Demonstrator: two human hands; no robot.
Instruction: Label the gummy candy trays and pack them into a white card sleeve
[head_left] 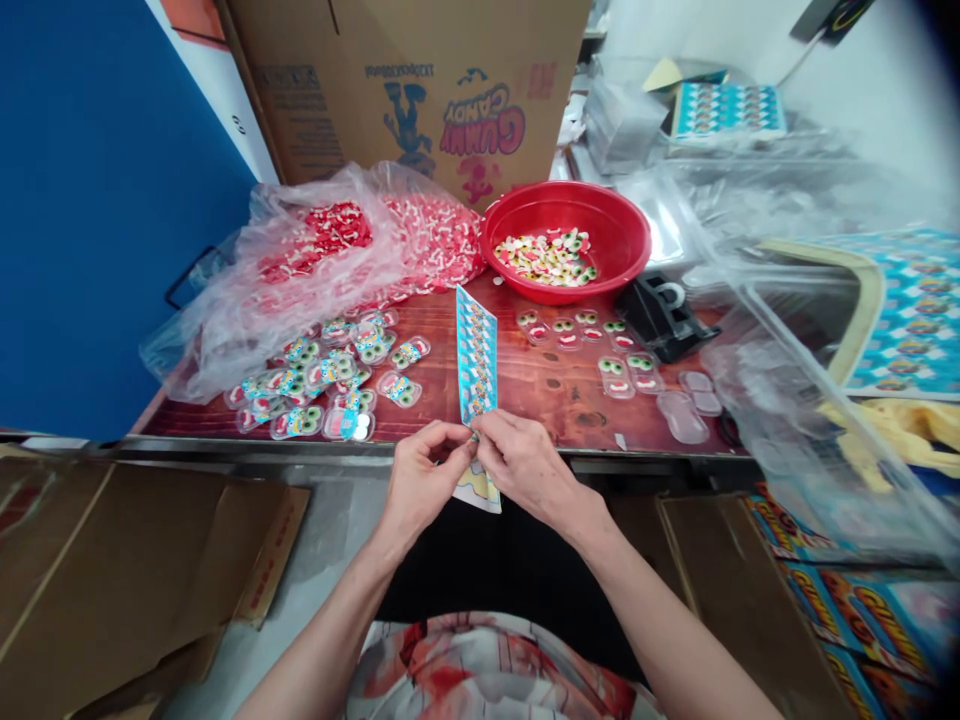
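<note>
Head view: at centre frame, I have the right hand (529, 467) with its fingers closed on the blue printed sheet (478, 350); the left hand (421, 478) pinches beside it, on what I cannot tell. Clear packs (330, 368) lie centre-left on the desk (566, 425).

We see one sticker sheet (478, 350), frame centre: long narrow strip, blue-white, repeated small prints, running top to bottom, slightly tilted; middle hidden, lower end showing pale yellow.
</note>
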